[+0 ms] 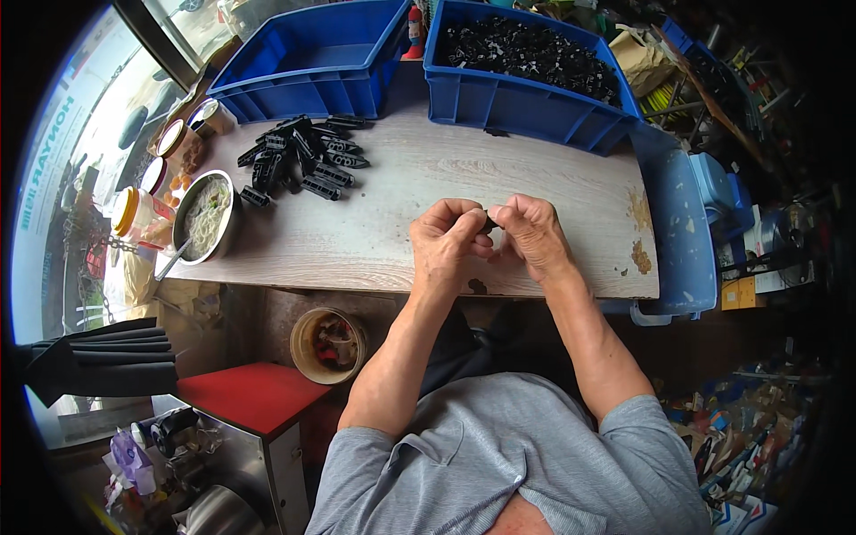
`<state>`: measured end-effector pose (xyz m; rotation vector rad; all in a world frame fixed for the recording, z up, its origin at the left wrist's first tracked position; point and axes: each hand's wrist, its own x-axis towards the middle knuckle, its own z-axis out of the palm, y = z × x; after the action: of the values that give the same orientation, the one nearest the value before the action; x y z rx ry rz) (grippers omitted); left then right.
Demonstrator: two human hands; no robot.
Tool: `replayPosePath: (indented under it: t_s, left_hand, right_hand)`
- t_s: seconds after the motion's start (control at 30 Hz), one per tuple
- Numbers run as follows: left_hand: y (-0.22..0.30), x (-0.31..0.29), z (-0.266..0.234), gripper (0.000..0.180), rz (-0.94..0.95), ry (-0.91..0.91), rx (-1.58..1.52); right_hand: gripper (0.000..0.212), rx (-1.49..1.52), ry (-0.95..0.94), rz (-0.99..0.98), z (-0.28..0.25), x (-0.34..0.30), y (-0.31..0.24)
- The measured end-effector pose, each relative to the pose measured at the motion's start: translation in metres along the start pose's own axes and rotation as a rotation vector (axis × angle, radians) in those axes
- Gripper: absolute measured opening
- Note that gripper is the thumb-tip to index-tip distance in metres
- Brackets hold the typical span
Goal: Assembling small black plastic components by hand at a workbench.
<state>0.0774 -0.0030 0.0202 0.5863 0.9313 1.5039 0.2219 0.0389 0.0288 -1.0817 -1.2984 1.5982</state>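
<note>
At the L edge of the table [401, 169] stood lidded jars [127, 210], w/ a metal bowl [234, 225] of noodles nr the near L corner, a spoon [173, 260] leaning out over its rim. R of the bowl, L of centre & toward the far edge, lay a loose heap of longish black parts [303, 156], pcs crossing & resting on one another at all angles. Just behind the heap, along the far edge, was a blue bin [294, 103]. Nr the near edge, R of the middle, the L hand [448, 234] had thumb & index pinching a small dark part [489, 226], mostly hidden, so its exact shape couldn't be told. The R hand [533, 236] met it there, thumb & fingertips closed on the same pc from the other side, thumbs approx. touching. At the far R corner a 2nd blue bin [526, 107] held a big mass of small black bits [535, 58]. Beyond the R edge was a pale blue tub [695, 241]. Progress, as a judgement: the heap was prob. handled pcs, maybe a couple dozen; one pc was in hand, unfinished; w/ the R bin that full, most was prob. left. Couldn't confirm the heap was done stock, tho.
</note>
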Motion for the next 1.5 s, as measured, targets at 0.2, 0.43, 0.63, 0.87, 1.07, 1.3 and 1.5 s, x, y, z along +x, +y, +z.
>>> replayPosePath:
  t_s: [0.2, 0.43, 0.63, 0.87, 1.07, 1.3, 1.5]
  left_hand:
    - [-0.001, 0.002, -0.002, 0.013, -0.017, -0.054, 0.036]
    - [0.004, 0.042, 0.007, 0.031, 0.380, -0.033, 0.740]
    - [-0.002, 0.119, 0.023, 0.025, 0.779, 0.038, 1.530]
    - [-0.019, 0.141, 0.024, 0.016, 0.829, 0.029, 1.622]
    - [-0.022, 0.132, 0.016, 0.014, 0.856, -0.130, 1.600]
    - [-0.020, 0.112, 0.023, 0.026, 0.891, -0.091, 1.491]
    - [-0.024, 0.124, 0.022, 0.026, 0.953, -0.190, 1.532]
  right_hand:
    - [0.036, 0.016, 0.058, -0.017, 0.004, -0.004, -0.002]
    - [0.026, 0.146, 0.111, -0.021, -0.016, -0.007, 0.001]
    - [0.025, 0.205, 0.458, -0.010, -0.078, -0.012, -0.012]
    - [0.040, 0.281, 0.975, -0.006, -0.179, -0.028, -0.033]
    - [0.035, 0.260, 0.933, 0.036, -0.170, -0.024, -0.030]
    - [0.020, 0.145, 0.593, 0.066, -0.109, -0.010, -0.016]
    - [0.018, 0.096, 0.468, 0.096, -0.086, 0.004, -0.012]
